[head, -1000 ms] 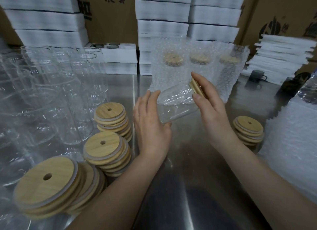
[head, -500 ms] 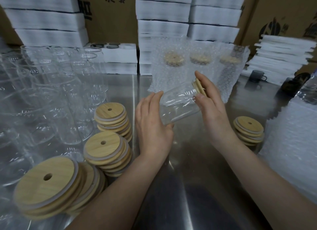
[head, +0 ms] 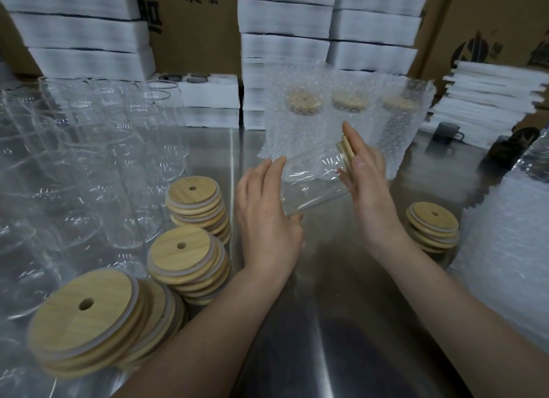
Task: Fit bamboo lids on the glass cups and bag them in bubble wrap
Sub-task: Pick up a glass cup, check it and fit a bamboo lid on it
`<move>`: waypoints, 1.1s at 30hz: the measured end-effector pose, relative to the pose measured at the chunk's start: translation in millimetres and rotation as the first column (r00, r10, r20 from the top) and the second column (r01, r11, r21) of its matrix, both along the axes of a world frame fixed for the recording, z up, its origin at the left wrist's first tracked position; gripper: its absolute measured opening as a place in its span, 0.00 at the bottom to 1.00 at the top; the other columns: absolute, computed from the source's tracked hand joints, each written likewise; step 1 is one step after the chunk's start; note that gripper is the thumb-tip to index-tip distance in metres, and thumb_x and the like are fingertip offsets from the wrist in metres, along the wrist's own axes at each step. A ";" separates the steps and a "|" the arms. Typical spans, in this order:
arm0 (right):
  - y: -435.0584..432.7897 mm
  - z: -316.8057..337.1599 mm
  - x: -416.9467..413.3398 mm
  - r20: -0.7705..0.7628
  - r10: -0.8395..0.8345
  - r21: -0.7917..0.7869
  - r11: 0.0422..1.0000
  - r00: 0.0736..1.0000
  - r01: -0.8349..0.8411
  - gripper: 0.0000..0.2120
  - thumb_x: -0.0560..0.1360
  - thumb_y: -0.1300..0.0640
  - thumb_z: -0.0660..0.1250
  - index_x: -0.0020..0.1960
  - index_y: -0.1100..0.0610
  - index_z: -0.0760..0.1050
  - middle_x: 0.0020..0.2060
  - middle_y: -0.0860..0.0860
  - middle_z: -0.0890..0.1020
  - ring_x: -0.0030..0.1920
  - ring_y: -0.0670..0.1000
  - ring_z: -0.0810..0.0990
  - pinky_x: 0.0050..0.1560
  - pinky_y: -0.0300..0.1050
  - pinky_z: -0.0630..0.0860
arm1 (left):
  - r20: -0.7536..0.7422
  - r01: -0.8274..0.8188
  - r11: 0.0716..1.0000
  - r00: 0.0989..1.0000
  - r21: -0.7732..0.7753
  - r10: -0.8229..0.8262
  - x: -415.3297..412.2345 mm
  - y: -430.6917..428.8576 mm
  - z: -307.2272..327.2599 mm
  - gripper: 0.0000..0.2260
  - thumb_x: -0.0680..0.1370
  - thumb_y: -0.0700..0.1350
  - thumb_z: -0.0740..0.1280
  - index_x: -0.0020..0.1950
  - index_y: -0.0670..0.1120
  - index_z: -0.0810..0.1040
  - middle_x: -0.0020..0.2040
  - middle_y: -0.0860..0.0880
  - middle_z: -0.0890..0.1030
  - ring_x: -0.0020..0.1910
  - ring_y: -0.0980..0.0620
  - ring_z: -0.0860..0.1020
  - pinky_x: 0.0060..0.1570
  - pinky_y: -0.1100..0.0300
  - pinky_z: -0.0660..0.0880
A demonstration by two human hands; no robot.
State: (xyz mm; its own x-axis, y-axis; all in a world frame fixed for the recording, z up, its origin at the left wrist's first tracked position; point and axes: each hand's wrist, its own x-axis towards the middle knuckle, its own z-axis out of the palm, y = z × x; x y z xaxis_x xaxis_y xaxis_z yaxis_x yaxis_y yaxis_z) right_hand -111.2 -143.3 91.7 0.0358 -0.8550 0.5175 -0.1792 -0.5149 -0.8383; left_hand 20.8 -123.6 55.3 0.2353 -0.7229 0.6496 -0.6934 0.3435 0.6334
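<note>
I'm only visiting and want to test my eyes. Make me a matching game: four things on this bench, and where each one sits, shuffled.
Things
1. tilted clear glass cup
2. shortest stack of round bamboo lids
3. dark grey mug
4. bubble-wrap bags holding lidded cups

Places
A. standing on the steel table, behind the hands
B. pressed between the left hand and right hand
C. in front of the white foam sheets, far right
D. just right of the right forearm

Pairs: 1-B, 2-D, 3-C, 4-A
</note>
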 end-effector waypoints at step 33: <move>22.1 46.3 -34.6 -0.661 -0.701 -0.265 0.553 0.269 0.790 0.22 0.74 0.58 0.63 0.68 0.57 0.71 0.65 0.64 0.69 0.69 0.65 0.63 0.68 0.60 0.56 | -0.392 0.101 0.985 0.919 0.143 -0.037 0.6 -7.7 -2.0 0.38 0.68 0.49 0.79 0.71 0.46 0.62 0.69 0.48 0.70 0.69 0.51 0.69 0.66 0.60 0.65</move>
State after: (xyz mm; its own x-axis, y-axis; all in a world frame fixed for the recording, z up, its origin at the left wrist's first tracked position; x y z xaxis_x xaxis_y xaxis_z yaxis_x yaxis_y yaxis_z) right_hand -145.8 -121.2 138.0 -0.3802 -0.7310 0.5666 -0.9170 0.2183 -0.3338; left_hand 21.4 -131.3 53.3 0.3906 -0.8317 0.3946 -0.3618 0.2554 0.8966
